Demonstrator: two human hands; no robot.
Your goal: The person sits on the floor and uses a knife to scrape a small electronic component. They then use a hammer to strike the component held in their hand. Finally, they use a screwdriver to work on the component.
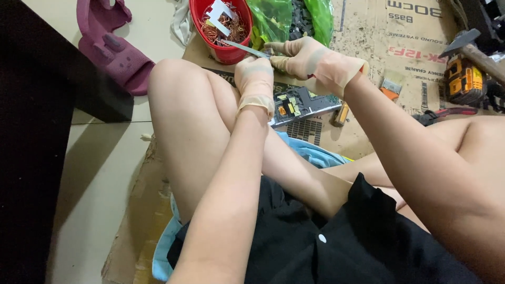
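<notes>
- Flattened cardboard (363,47) covers the floor where a person sits, knees drawn up, both hands working at about twelve o'clock in the view.
- Right hand (315,60), in a thin tan glove, is closed around the grip of a slim metal blade (246,49) whose tip points toward ten o'clock, over the rim of a red bucket (202,31).
- Left hand (256,79), gloved alike, is pinched shut on some small piece just under the blade; the piece is hidden by the fingers, so I cannot tell what it is.
- Blade looks light, stiff and sharp-tipped; I judge it safest held well back on the handle, as it is, since gloves this thin would give little guard against a slip.
- Bucket holds tangled copper wire (221,26) and a pale E-shaped part (218,10); the wire looks springy, light and apt to snag.
- At one o'clock from the hands lies a green bag (273,18) of dark parts.
- Circuit board (300,102) lies on the cardboard at six o'clock from the right hand; it looks rigid but brittle, best taken by its edges.
- At three o'clock sit a yellow tool (463,79) and a hammer (476,50); a purple shoe (113,52) rests at nine o'clock.
</notes>
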